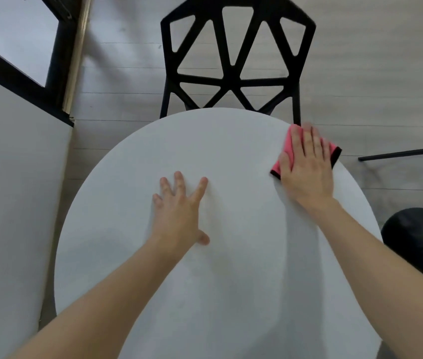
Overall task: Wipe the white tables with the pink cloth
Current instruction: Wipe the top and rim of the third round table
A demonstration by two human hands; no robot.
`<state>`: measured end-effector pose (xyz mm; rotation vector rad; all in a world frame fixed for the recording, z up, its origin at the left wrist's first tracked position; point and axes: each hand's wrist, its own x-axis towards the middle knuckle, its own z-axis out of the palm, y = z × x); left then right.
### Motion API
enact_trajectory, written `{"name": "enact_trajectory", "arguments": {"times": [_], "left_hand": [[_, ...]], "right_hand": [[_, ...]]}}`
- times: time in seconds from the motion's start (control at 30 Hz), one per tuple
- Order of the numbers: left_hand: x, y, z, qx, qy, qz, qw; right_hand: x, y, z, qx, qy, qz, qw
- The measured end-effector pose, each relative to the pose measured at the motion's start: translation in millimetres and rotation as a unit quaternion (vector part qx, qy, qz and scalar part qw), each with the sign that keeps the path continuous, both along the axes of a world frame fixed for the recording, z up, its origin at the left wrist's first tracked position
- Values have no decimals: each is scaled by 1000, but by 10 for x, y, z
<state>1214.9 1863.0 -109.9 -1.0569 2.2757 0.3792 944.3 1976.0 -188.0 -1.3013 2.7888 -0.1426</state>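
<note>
Head view: right grip, flat and unclenched, pins pink fabric cloth, seemingly limp and light, on round white worktop; left grip flat, empty.

Black lattice chair on grey plank floor, window left.

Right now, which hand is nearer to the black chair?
Right. The right hand presses the pink cloth at the white table edge, close beside the black chair; the left hand lies flat near the table's middle, farther away.
</note>
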Motion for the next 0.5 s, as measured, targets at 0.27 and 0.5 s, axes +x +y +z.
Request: {"name": "enact_trajectory", "arguments": {"times": [0.27, 0.5], "left_hand": [[12, -68, -65, 0, -18, -16, 1000], [0, -58, -14, -3, -17, -19, 1000]], "right_hand": [[1078, -1819, 51, -33, -50, 123, 991], [714, -1589, -8, -33, -58, 194, 979]]}}
